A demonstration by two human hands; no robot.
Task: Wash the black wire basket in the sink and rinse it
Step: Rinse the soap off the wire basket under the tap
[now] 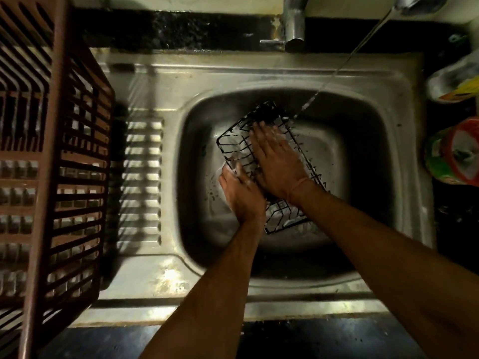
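The black wire basket sits in the bowl of the steel sink, tilted, its long axis running from about eleven o'clock, up near the stream, to five o'clock, down toward the person. The left hand closes on the rim of the basket's long side at eight o'clock, fingers curled over the wires, and appears to steady it. The right hand lies flat and open across the middle of the basket, palm down, fingertips pointing toward the far end at eleven o'clock; it presses rather than grips, and suds or water show pale around the fingers. The two hands are close, almost touching, the right one nearer the water. A thin stream of water slants down from the tap at one o'clock and strikes just beside the basket's far corner. Judging from this, rinsing calls for sliding the far end up and right under the stream. At nine o'clock stands a brown plastic crate; at three o'clock, a green and red container.
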